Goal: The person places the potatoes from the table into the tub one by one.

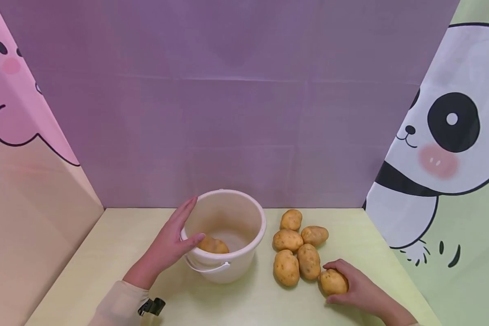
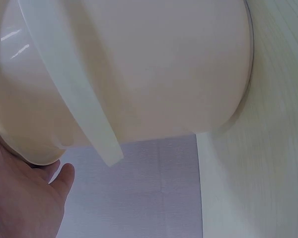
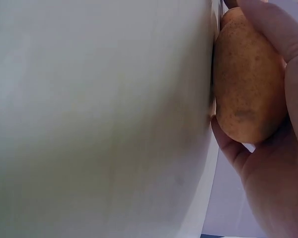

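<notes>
A white bucket stands upright left of the middle of the table, its handle hanging down at the front. My left hand holds the bucket's left rim, with the thumb over the edge; the left wrist view shows the bucket's side close up. One potato lies inside on the bottom. At the right, my right hand grips a potato between thumb and fingers. In the right wrist view that potato is right at the tabletop.
Several other potatoes lie grouped between the bucket and my right hand. A purple sheet rises behind the table. Printed panels stand on both sides, a panda panel at the right. A black band is on my left wrist.
</notes>
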Demonstrator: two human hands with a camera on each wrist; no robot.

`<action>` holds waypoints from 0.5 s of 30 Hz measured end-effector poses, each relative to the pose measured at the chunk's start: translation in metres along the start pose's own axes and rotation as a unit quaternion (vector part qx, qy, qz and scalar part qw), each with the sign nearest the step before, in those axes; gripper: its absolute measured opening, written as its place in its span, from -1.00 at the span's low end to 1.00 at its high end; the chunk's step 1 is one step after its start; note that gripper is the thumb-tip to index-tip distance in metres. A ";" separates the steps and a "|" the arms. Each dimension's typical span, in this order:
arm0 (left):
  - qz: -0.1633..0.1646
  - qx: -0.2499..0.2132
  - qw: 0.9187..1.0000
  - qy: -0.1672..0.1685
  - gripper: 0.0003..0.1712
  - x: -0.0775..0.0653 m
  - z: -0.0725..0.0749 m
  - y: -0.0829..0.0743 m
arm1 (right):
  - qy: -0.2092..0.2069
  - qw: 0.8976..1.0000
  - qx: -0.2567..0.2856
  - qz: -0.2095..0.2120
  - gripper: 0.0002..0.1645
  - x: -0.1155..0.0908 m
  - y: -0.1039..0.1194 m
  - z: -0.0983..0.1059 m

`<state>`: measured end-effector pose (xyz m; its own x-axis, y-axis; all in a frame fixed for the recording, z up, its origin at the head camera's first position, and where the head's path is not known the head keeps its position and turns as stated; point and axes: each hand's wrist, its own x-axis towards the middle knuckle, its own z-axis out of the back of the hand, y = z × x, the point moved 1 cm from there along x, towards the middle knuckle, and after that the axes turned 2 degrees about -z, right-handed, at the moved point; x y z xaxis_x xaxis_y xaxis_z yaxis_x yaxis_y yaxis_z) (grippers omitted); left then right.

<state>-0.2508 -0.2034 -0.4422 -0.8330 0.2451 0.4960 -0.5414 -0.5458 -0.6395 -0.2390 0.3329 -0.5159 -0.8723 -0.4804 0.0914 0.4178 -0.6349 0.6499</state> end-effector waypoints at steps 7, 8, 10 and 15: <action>0.000 -0.003 1.000 0.000 0.15 0.001 0.000 0.000 | -0.022 1.000 -0.003 0.013 -0.27 0.000 0.005 0.007; 0.001 -0.003 1.000 0.001 0.15 0.001 0.000 0.000 | -0.026 1.000 0.001 0.018 -0.29 0.000 0.007 0.008; 0.002 -0.003 1.000 0.001 0.15 0.001 0.000 -0.001 | -0.038 0.999 0.005 0.029 -0.33 0.001 0.010 0.012; 0.005 -0.003 1.000 0.003 0.16 0.000 0.001 -0.001 | -0.068 0.996 -0.008 0.052 -0.38 0.007 0.017 0.018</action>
<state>-0.2498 -0.2032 -0.4413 -0.8389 0.2440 0.4865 -0.5338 -0.5431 -0.6482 -0.2430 0.3297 -0.4905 -0.8495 -0.4586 0.2607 0.5117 -0.5962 0.6186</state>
